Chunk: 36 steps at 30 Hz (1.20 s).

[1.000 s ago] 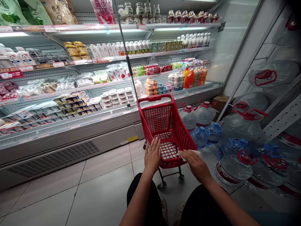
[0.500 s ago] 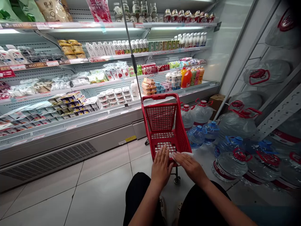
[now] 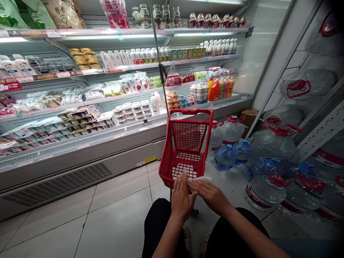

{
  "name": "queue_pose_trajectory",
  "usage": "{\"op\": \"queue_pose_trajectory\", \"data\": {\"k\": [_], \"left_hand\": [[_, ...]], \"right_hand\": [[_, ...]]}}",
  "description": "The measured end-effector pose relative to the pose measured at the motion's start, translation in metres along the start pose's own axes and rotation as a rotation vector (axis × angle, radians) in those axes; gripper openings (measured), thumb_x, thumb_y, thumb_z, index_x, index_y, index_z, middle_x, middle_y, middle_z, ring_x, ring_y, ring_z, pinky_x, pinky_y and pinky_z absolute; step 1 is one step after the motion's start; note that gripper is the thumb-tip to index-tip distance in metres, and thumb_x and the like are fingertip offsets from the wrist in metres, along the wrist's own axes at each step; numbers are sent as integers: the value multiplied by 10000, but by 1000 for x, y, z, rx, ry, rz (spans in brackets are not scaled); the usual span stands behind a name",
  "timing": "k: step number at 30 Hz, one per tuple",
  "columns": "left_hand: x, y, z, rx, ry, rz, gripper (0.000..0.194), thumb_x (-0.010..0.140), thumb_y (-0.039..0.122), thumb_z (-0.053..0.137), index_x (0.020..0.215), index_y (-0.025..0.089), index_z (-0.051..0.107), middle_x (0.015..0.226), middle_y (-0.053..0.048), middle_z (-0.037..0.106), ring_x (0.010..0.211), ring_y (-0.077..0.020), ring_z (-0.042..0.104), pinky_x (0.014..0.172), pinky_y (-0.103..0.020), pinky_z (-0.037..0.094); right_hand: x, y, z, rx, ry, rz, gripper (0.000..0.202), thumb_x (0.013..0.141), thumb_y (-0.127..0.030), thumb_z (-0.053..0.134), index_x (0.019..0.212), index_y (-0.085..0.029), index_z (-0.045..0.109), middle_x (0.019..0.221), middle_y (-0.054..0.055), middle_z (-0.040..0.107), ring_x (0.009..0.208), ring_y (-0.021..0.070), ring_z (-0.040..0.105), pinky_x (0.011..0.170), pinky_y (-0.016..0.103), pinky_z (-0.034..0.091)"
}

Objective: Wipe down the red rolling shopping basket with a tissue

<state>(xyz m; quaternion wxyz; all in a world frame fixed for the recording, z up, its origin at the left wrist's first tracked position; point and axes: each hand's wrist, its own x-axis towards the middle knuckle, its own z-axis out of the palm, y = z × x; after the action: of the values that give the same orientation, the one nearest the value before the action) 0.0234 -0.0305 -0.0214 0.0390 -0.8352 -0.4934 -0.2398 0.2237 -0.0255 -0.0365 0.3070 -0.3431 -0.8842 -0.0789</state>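
Observation:
A small red shopping cart (image 3: 188, 138) stands in front of my knees, its mesh basket showing no goods. My left hand (image 3: 182, 200) lies over the near rim with its fingers stretched out and pointing away from me. Beside it, my right hand (image 3: 211, 193) reaches in from the right, fingers flat and its fingertips close to or touching the left hand. A white cloth or tissue (image 3: 203, 178) shows under and just beyond the right hand's fingers. How far the palms press on the rim is hidden.
An open refrigerated display (image 3: 129, 129) with dairy cups, bottles and bags runs across the front and left. Large water bottles (image 3: 264, 191) with red handles and smaller blue ones (image 3: 225, 157) stand on the floor at the right. A thin dark pole (image 3: 158, 46) rises behind the cart.
The cart's near end has swung left and the cart is turned differently. Both hands have shifted slightly left with the cloth, and the fingertips are closer together.

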Motion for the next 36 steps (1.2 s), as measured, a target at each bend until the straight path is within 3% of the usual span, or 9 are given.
{"op": "queue_pose_trajectory", "data": {"k": [4, 8, 14, 18, 23, 27, 29, 32, 36], "left_hand": [[-3, -24, -7, -33, -23, 17, 852, 1064, 569, 378, 1667, 184, -84, 1704, -105, 286, 1561, -223, 313, 1270, -447, 308], [-2, -37, -9, -16, 0, -48, 816, 1075, 534, 367, 1669, 202, -84, 1693, -110, 313, 1546, -240, 346, 1261, -474, 321], [2, -54, -11, 68, 63, -92, 759, 1089, 485, 341, 1672, 224, -69, 1684, -86, 347, 1539, -232, 361, 1263, -478, 317], [2, -43, -11, 99, 111, -167, 789, 1075, 547, 324, 1676, 187, -38, 1699, -115, 304, 1563, -262, 307, 1269, -484, 301], [-3, -19, -6, 76, 78, -94, 858, 1033, 643, 370, 1682, 187, 43, 1715, -131, 252, 1567, -287, 293, 1252, -478, 329], [-6, -32, -8, 89, 33, -71, 850, 1023, 652, 402, 1682, 221, 81, 1718, -139, 231, 1528, -290, 372, 1222, -476, 368], [-4, -43, -11, 101, 29, -86, 825, 1030, 636, 403, 1681, 232, 98, 1714, -135, 247, 1513, -291, 397, 1217, -480, 375], [5, -49, -14, 123, 55, -172, 792, 1052, 585, 389, 1680, 198, 100, 1685, -156, 320, 1494, -296, 430, 1209, -489, 387], [23, -35, -16, 108, 97, -249, 802, 1065, 546, 375, 1678, 148, 43, 1695, -171, 287, 1537, -297, 359, 1221, -491, 378]], "right_hand": [[16, 32, -12, 44, 1, -33, 547, 1026, -84, 439, 1522, -304, 507, 1433, 19, 658, 1382, 175, 566, 1176, 443, 490], [35, 46, -7, 23, 72, 64, 534, 1002, -46, 411, 1435, -289, 609, 1373, 36, 699, 1354, 190, 593, 1162, 482, 500], [44, -4, 13, 42, 22, 42, 505, 1000, -59, 449, 1439, -256, 602, 1389, 38, 689, 1345, 188, 598, 1169, 431, 501], [52, -22, 22, 58, -14, -46, 523, 1021, -90, 460, 1526, -221, 501, 1451, 63, 644, 1386, 191, 562, 1174, 424, 493], [63, 25, 21, 18, 4, -97, 579, 999, -75, 459, 1560, -221, 455, 1463, 74, 632, 1388, 191, 561, 1154, 424, 510], [64, 83, 7, -53, 28, 61, 615, 979, -24, 380, 1531, -268, 499, 1463, 39, 635, 1393, 195, 556, 1209, 474, 441], [64, 96, 3, -74, 41, 102, 629, 957, -3, 368, 1509, -256, 529, 1459, 47, 638, 1390, 206, 560, 1223, 487, 419], [67, 86, 8, -67, 59, 92, 630, 946, -6, 381, 1514, -239, 527, 1473, 57, 626, 1397, 215, 553, 1220, 484, 426], [76, 40, 27, -25, 59, 39, 656, 954, -32, 406, 1571, -250, 446, 1505, 51, 596, 1402, 205, 548, 1212, 465, 441]]}}
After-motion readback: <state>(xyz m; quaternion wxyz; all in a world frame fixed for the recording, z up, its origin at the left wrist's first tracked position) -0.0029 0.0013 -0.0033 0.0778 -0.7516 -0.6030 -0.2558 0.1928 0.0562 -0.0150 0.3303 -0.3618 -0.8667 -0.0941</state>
